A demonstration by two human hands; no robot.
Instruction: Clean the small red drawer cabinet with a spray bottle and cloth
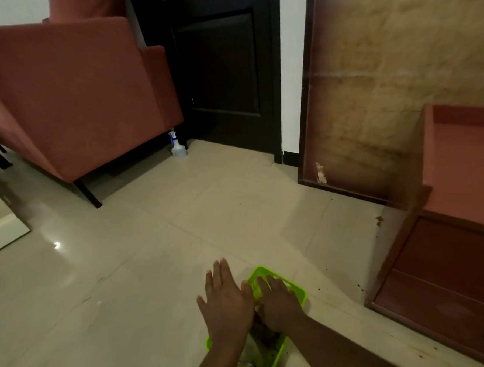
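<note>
The small red drawer cabinet point(460, 245) stands on the floor at the right, with its drawer fronts facing left and a metal handle at the bottom right. A clear spray bottle point(178, 147) with a blue trigger stands far off by the sofa's corner, near the dark door. My left hand point(224, 305) is flat and spread, palm down, over the left edge of a green plastic basket point(297, 290). My right hand point(278, 307) reaches into the basket with its fingers stretched forward. A dark crumpled thing point(267, 336) lies in the basket, partly hidden under both hands.
A red sofa point(70, 94) on dark legs fills the upper left. A dark door point(223, 66) is at the back, and a brown board point(384, 91) leans against the wall behind the cabinet. Small crumbs dot the beige floor tiles point(155, 258) near the cabinet.
</note>
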